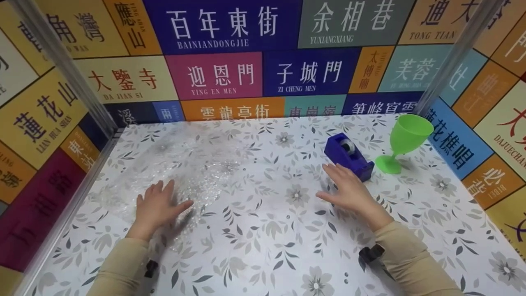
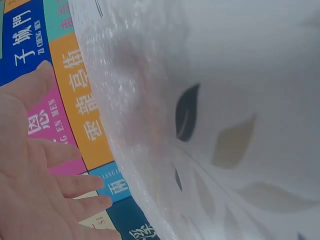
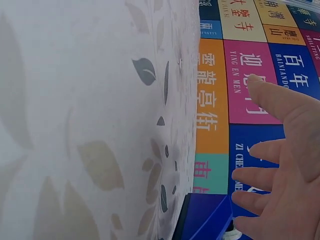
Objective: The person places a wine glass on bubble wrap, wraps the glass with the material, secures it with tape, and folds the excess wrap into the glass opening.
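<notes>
My left hand (image 1: 157, 207), fingers spread, is over the near part of a clear sheet of bubble wrap (image 1: 176, 164) on the left of the table. In the left wrist view its palm shows with nothing in it. The right hand (image 1: 349, 195) has its fingers extended just in front of a blue tape dispenser (image 1: 349, 157) with a roll of tape in it; the head view does not tell whether they touch. To the right of the dispenser a green plastic goblet (image 1: 411, 133) stands upright. Nothing is in the right palm in the right wrist view.
A white tablecloth (image 1: 263, 230) with grey leaves and flowers covers the table. Panels with coloured signs (image 1: 222, 24) rise along the back, left and right sides. Metal posts (image 1: 70, 61) stand at the back corners.
</notes>
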The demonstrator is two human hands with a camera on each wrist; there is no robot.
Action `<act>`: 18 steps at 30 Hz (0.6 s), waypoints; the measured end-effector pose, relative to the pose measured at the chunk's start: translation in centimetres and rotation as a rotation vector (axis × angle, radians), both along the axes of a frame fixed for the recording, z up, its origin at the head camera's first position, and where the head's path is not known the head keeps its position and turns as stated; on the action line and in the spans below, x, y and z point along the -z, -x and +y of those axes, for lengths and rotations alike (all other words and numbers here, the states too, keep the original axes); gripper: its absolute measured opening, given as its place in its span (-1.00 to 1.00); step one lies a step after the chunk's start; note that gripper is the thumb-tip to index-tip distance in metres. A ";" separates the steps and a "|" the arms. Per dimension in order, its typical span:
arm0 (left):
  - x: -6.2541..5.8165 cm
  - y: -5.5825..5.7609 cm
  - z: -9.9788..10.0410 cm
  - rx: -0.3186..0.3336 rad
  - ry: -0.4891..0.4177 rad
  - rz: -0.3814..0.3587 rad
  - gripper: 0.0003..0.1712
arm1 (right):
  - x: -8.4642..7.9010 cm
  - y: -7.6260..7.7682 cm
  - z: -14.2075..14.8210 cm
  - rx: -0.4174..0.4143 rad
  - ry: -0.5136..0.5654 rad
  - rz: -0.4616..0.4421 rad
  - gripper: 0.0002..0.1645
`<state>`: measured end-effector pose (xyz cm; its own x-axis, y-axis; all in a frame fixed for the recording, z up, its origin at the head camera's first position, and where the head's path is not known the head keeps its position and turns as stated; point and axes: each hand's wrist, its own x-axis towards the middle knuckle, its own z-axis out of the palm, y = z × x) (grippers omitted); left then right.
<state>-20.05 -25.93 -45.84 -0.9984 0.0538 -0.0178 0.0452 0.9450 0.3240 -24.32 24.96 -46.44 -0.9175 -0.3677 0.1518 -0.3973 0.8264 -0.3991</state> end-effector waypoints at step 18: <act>0.3 -0.3 -5.4 -0.144 -0.058 -0.038 0.23 | -0.2 1.7 -2.3 -0.035 0.052 -0.072 0.01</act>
<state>-19.77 -31.33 -46.18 -0.9945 -0.0877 -0.0571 -0.1029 0.9203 0.3773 -26.06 22.63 -46.25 -0.9136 -0.3927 0.1053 -0.3938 0.7901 -0.4697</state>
